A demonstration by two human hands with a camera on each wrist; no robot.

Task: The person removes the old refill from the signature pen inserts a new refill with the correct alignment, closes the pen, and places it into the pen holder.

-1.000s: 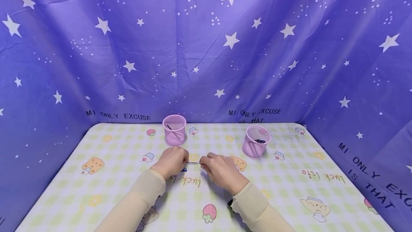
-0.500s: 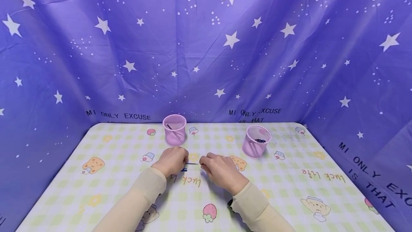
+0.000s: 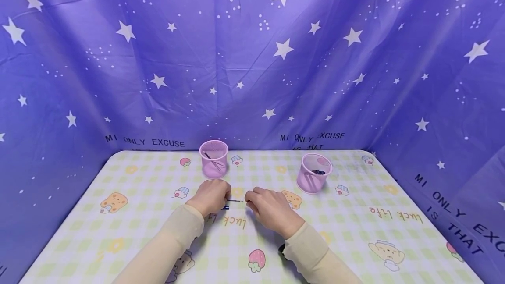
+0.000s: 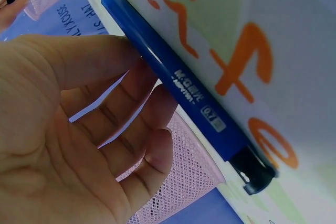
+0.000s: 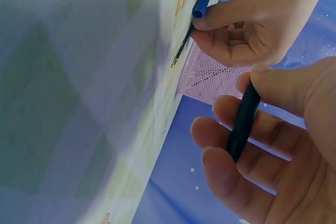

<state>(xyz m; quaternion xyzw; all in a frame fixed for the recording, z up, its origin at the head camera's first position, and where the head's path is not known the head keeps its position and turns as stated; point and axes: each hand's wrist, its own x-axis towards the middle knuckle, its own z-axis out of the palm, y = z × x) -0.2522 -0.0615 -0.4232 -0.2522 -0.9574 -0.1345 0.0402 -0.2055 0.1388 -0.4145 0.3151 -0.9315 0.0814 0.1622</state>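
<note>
My left hand [image 3: 211, 196] pinches a thin dark pen refill [image 5: 182, 47] between thumb and index finger, its tip pointing right. Right at those fingertips is a blue pen barrel [image 4: 178, 82] with a black clip end [image 4: 254, 171] and white print including 0.7; its other end is an open tube in the right wrist view. Across a small gap, my right hand [image 3: 274, 209] holds a dark pen grip section [image 5: 242, 121], ribbed near one end, between thumb and fingers. The refill's free tip stands just short of the right fingertips in the head view.
A pink mesh cup [image 3: 215, 170] with thin dark sticks inside stands behind the left hand. Another pink mesh cup [image 3: 309, 183], behind and right of the right hand, has small dark pieces in it. A checked cloth [image 3: 221, 262] covers the table; a purple starry curtain [image 3: 248, 56] surrounds its back and sides.
One second ago the refill spanned to the right fingertips; now its tip is free, with a gap before the right hand. Both hands have barely moved.
</note>
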